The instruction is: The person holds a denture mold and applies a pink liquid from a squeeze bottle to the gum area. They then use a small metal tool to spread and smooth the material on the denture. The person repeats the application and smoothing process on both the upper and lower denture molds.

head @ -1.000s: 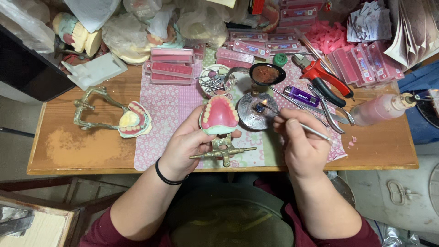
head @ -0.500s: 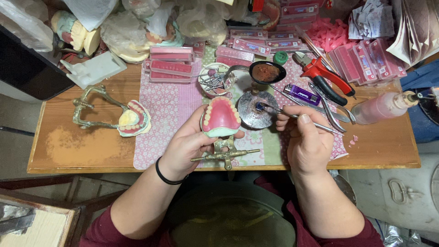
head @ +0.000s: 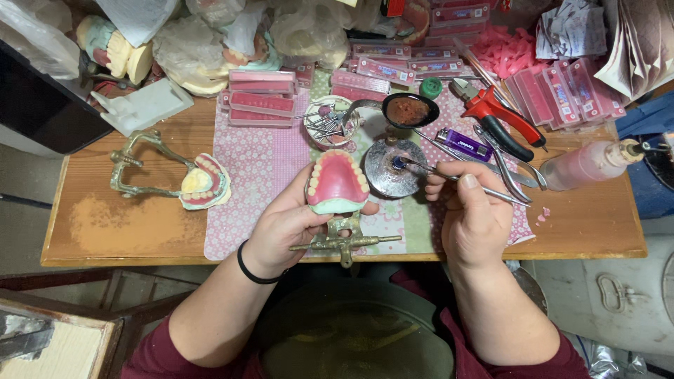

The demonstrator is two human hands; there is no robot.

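Head view. At centre frame, the left hand has its fingers closed around a pink wax denture mounted on a brass articulator, held just above the near edge of the desk. To its right, the right hand pinches a thin metal instrument (fingers closed on the shaft), the tip touching a round metal dish on the pink cloth. A second articulator with a denture lies at left; red-handled pliers and a pink squeeze bottle sit at right.
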